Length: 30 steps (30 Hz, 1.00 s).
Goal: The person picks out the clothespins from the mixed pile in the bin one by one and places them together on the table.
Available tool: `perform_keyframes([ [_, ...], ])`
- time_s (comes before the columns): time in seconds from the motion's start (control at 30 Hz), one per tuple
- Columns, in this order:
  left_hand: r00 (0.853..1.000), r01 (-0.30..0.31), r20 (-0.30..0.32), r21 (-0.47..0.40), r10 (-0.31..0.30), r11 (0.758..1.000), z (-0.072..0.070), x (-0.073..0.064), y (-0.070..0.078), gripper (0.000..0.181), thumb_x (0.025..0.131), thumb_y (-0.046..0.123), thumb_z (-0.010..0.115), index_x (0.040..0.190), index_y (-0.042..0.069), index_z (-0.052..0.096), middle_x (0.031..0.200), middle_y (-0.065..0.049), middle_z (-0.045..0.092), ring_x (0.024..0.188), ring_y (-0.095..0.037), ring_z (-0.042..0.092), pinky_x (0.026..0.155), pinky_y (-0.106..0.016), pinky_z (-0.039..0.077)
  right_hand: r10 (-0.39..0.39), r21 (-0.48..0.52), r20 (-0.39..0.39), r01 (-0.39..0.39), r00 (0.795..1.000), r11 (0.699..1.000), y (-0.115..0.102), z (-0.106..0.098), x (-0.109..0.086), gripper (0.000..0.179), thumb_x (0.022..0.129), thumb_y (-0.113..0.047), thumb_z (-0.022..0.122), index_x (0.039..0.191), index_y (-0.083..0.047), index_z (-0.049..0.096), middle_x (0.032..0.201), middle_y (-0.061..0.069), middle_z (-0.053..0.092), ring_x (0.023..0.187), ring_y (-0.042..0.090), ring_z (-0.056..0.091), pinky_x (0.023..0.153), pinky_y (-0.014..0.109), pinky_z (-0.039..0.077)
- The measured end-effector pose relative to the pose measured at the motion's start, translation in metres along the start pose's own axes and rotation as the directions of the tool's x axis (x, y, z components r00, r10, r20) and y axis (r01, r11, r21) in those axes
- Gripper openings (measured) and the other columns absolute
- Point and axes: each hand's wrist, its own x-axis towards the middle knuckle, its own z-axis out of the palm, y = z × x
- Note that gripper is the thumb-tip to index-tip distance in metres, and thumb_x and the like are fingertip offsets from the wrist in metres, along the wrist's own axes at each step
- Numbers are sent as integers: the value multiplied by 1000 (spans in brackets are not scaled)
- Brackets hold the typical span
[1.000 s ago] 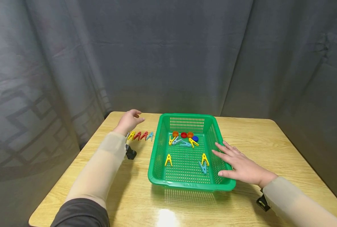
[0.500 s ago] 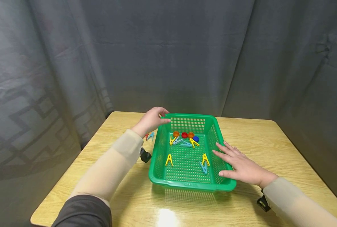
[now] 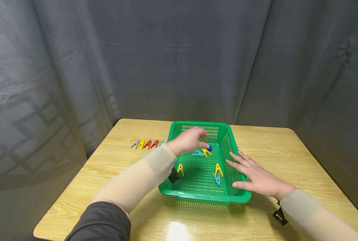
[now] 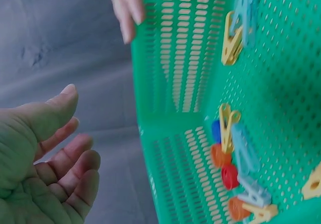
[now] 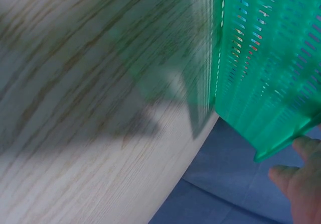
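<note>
- Grey curtains [image 3: 179,67] behind and at both sides; wood-grain table [image 3: 97,164] in front.
- Green basket [image 3: 204,196] on the table, walls and floor perforated.
- Left hand [image 3: 189,140]: hangs above the far left part of the basket. Grip relaxed, fingers loosely bent, palm bare, nothing held.
- Blue cap [image 3: 209,147]: on the basket floor, just off the left thumb tip as seen from the head. Left wrist view puts it well apart from the fingers, beyond the rim.
- Orange cap [image 4: 220,155], red cap [image 4: 229,177] and second orange cap [image 4: 237,209] run on from it along the far wall; from the head, mostly hidden by the left hand.
- Yellow peg [image 3: 207,152] and light-blue peg [image 3: 198,153]: near those caps, on the wearer's side of the left grip. Pale blue peg [image 4: 253,190] and second yellow peg [image 4: 261,214] lie by the second orange cap.
- Lone yellow peg [image 3: 181,169] near the left wall; black wrist device [image 3: 174,175] shows just beside it.
- Near the right wall: third yellow peg [image 3: 218,169], with a blue peg [image 3: 216,178] against it.
- Right hand [image 3: 254,174]: rests at the basket's right rim, fingers spread and fairly straight, grip not curled round anything.
- Left of the basket, on the table, a row: grey peg [image 3: 135,144], outer yellow peg [image 3: 141,144], two red pegs [image 3: 147,144], outer blue peg [image 3: 162,143] partly behind the left forearm.
</note>
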Motion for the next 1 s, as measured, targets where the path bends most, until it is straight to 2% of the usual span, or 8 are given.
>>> perform_keyframes([
  [0.27,998,-19,66,55,16,998,27,13,8,38,89,31,70,123,15,64,116,0,60,101,-12,55,87,-28,46,-8,4,-3,8,1000,1000,0,1,0,71,88,-39,68,148,-15,39,158,10,21,142,45,12,103,68,17],
  [0.43,986,-85,150,63,75,994,39,19,7,31,88,29,72,115,15,67,112,4,61,104,-13,56,87,-25,46,-12,7,-6,12,1000,1000,-1,1,0,71,88,-39,68,148,-14,40,157,12,22,142,45,13,103,69,17],
  [0.53,965,-134,234,56,118,989,46,21,6,29,87,28,73,112,14,67,112,6,60,108,-13,54,87,-24,45,-14,5,-8,14,1000,1000,-1,1,0,71,88,-40,68,148,-14,40,157,12,22,142,45,13,103,68,17],
  [0.67,924,-202,349,94,158,975,55,25,4,31,88,27,72,115,15,67,118,6,59,113,-13,52,89,-24,44,-16,2,-12,16,1000,1000,-1,2,0,71,88,-40,68,148,-14,40,157,11,22,142,44,13,103,68,17],
  [0.8,887,-233,440,155,144,960,65,26,1,32,88,29,71,117,18,66,118,8,59,111,-10,53,90,-23,44,-14,0,-13,14,1000,1000,0,2,0,71,88,-40,67,148,-15,40,157,10,22,143,43,12,104,68,18],
  [0.9,867,-258,479,203,134,945,72,26,-1,31,89,30,71,117,19,67,116,8,61,108,-8,55,91,-23,44,-13,-1,-13,13,1000,1000,0,3,0,71,88,-40,67,148,-15,40,157,10,22,143,43,12,104,68,18],
  [1.0,857,-274,498,231,128,934,78,26,-3,30,89,30,71,116,19,67,114,9,63,106,-6,56,92,-22,42,-13,-1,-14,13,1000,1000,0,2,0,71,88,-40,67,148,-15,40,157,11,22,142,44,12,104,67,18],
])
